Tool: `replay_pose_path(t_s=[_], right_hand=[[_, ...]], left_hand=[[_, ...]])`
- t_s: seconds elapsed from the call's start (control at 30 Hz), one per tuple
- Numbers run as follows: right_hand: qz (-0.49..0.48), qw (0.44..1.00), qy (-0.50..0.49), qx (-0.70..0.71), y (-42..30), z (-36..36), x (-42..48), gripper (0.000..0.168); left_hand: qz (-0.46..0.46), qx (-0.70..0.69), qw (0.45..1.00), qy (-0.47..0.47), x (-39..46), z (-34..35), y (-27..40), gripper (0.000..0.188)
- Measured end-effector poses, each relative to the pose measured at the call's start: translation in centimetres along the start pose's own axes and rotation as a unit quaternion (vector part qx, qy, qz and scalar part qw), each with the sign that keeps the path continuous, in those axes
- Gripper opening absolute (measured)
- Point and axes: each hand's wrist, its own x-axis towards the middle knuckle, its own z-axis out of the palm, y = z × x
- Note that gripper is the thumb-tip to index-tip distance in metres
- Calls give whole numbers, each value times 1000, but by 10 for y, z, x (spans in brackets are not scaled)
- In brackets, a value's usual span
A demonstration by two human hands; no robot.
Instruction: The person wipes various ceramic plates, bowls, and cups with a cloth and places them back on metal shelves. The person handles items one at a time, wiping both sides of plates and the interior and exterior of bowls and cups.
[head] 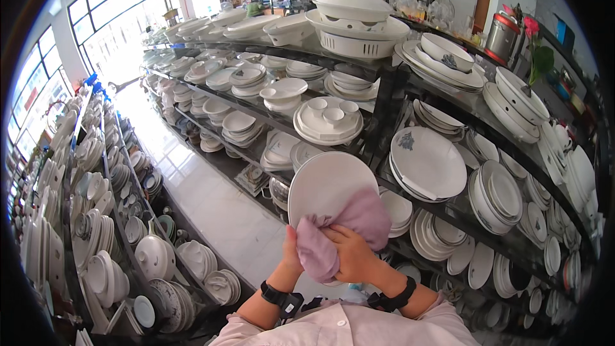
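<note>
A large white oval plate (326,180) is held up in front of my chest, tilted, between both hands. My left hand (292,252) grips its lower left edge, with part of a mauve cloth (317,250) bunched against the thumb and palm. On the lower right of the plate, my right hand (353,254) has its fingers closed on the same cloth, which spreads over the plate's right side and hides that rim. The fingers of my left hand behind the plate are hidden.
A dark shelf rack to the front and right bears stacked white plates (427,163), cups on a round tray (328,127) and a lidded tureen (355,24). More crockery shelves line the left, with a lidded dish (154,257). A pale tiled floor (211,206) runs between.
</note>
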Motion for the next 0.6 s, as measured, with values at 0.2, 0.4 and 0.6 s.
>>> replay_pose_path(t_s=[0.2,0.4,0.6], right_hand=[[-51,997,-47,-31,2,11,-37,45],[-96,995,-17,6,2,7,-49,13],[-27,995,92,-23,30,-2,-65,21]], left_hand=[[-113,-192,971,86,-6,11,11,86],[7,-121,983,141,3,1,12,79],[46,-103,983,142,10,10,26,78]])
